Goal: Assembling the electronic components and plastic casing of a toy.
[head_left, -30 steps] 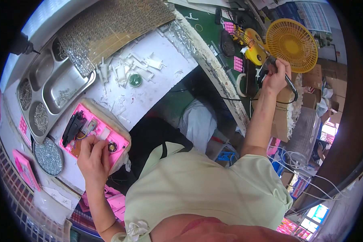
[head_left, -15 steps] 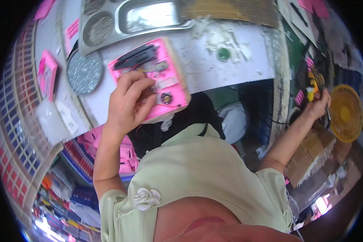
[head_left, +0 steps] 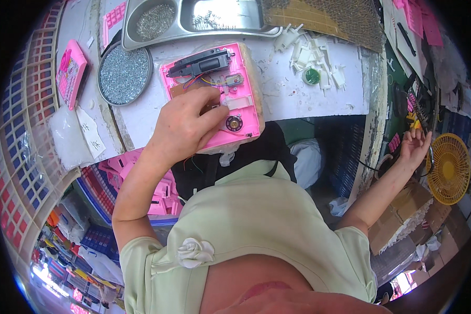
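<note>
An open pink casing (head_left: 248, 118) is set at the front edge of the white tabletop (head_left: 298, 108), laid on a plastic-covered pad (head_left: 257, 97); along its far side a long black part (head_left: 201, 64) is seated; red, blue and yellow wires (head_left: 194, 79) are strung beside that part; a small metal component (head_left: 234, 79), a pale strip (head_left: 239, 102) and a round speaker-like part (head_left: 234, 123) are arranged toward its right side.

The left hand (head_left: 188, 120) is held over the casing's near left portion, its fingers bent and its thumb brought near the index finger; whether anything is pinched there cannot be told, as the fingertips are partly hidden; a brown board (head_left: 178, 90) is partly covered by this hand.

The right hand (head_left: 416, 150) is stretched well away to the right, turned palm up with fingers loosely parted and slightly curled; whether anything is gripped by it cannot be told; a yellow object (head_left: 415, 124) is seen just beyond its fingers, and a yellow basket (head_left: 448, 168) is placed beside it.

Beyond the casing a compartmented metal tray (head_left: 230, 32) is placed, with small metal pieces (head_left: 156, 22) held in its left compartment; to the casing's left a round dish (head_left: 123, 104) is filled with silvery grains (head_left: 124, 76); to its right white plastic parts (head_left: 325, 79) are scattered around a round green item (head_left: 311, 76).
</note>
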Available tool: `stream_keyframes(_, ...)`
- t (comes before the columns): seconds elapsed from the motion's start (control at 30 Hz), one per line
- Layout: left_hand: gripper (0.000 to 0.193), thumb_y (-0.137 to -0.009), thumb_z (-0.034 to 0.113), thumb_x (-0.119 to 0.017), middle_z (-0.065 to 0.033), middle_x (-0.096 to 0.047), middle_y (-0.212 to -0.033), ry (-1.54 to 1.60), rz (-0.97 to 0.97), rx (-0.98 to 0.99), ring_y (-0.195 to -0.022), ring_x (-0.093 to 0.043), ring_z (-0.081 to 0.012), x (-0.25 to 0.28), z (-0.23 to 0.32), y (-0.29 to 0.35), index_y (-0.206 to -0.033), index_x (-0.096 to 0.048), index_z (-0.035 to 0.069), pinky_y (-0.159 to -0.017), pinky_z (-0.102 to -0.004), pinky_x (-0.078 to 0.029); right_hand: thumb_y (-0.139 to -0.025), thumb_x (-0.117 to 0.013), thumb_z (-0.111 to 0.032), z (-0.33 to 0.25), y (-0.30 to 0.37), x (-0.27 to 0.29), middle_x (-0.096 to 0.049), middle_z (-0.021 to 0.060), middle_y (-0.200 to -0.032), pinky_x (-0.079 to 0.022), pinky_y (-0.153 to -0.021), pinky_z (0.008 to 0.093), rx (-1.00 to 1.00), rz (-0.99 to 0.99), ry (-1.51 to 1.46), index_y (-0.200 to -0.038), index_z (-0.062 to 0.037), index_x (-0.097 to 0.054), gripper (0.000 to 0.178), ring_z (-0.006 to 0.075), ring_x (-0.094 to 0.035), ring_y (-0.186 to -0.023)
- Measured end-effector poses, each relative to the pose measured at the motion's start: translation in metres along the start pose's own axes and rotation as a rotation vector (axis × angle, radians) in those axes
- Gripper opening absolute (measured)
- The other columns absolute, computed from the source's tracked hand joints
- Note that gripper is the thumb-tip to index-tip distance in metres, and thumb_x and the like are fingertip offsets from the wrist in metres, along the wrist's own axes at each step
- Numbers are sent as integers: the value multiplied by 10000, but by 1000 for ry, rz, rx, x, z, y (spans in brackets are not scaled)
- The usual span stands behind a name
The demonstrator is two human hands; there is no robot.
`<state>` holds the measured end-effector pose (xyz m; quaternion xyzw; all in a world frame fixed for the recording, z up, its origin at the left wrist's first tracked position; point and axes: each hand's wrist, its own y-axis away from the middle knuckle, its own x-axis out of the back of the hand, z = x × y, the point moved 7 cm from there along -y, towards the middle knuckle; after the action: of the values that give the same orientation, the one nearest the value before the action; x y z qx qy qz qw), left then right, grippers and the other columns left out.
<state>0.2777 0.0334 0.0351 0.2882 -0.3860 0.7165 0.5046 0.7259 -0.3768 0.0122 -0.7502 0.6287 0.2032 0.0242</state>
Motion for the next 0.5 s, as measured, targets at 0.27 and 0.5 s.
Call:
stream_keyframes(0.27,274,-724,79,-802,-107,-643,-1026,-1,-47,-49,-821,-670,-273,-5,-2,-4,-975,-693,69,-651,-374,-552,-1000,-608,-158,54,92,-89,-441,-21,-777,-358,-542,233,2,-155,-4,-1317,-6,-544,356,100,-424,-692)
stream_keyframes(0.5,276,-724,68,-797,-109,-636,-1039,28,-55,-35,-836,-662,-294,-5,0,-7,-968,-667,57,-668,-386,-550,-696,-856,-80,129,245,-311,-622,61,-824,-446,-660,349,747,-1053,882,-945,-78,-708,290,233,-578,-725)
